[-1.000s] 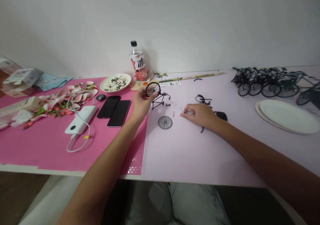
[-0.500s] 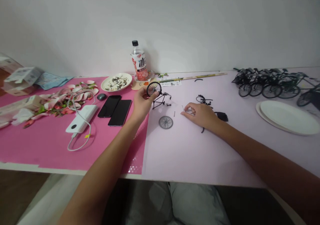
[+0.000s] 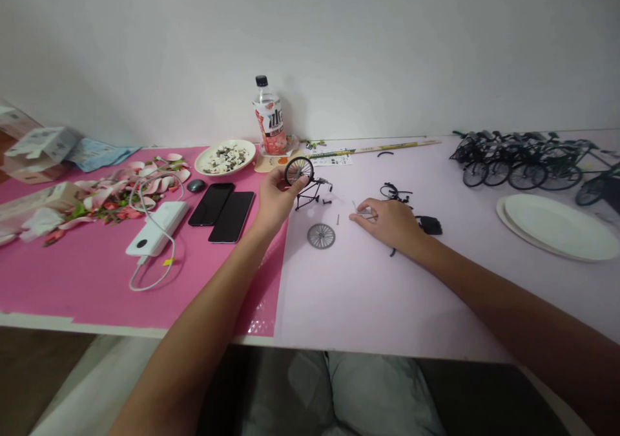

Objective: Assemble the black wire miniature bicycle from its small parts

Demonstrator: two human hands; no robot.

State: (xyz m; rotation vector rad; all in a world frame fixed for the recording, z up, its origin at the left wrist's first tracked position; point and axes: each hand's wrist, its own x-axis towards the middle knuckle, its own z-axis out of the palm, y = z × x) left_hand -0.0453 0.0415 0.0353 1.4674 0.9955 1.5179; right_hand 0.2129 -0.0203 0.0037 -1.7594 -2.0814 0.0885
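Plain grey wall [image 3: 387,48] at the back, with a desk [image 3: 339,307] pushed against it, pink covering on the left and pale lilac on the right. Only the head cam to go by, so: left hand [image 3: 277,198] has its grip clamped on a little black bike [image 3: 308,197], thumb on the wheel [image 3: 299,172], wheel end up, right about where the pink meets the lilac. Right hand [image 3: 387,219] has thumb and finger together on a thin part [image 3: 354,208] (too tiny for me to make out its shape).

Between the hands, a bit nearer the camera, a grey loose wheel [image 3: 321,236] lies flat with a small pin [image 3: 338,219] just beside it. Behind the right hand are some black bits [image 3: 394,194], and next to its wrist sits a black piece [image 3: 429,225].

Over on the right there's a row of black bikes [image 3: 523,161] by the wall, two white plates [image 3: 562,226] stacked in front. Left side is the messy half: bottle [image 3: 272,126], dish [image 3: 200,166] of small bits, two phones [image 3: 221,213], white power bank [image 3: 157,228] with its cable, and a heap of pink petals [image 3: 104,207].
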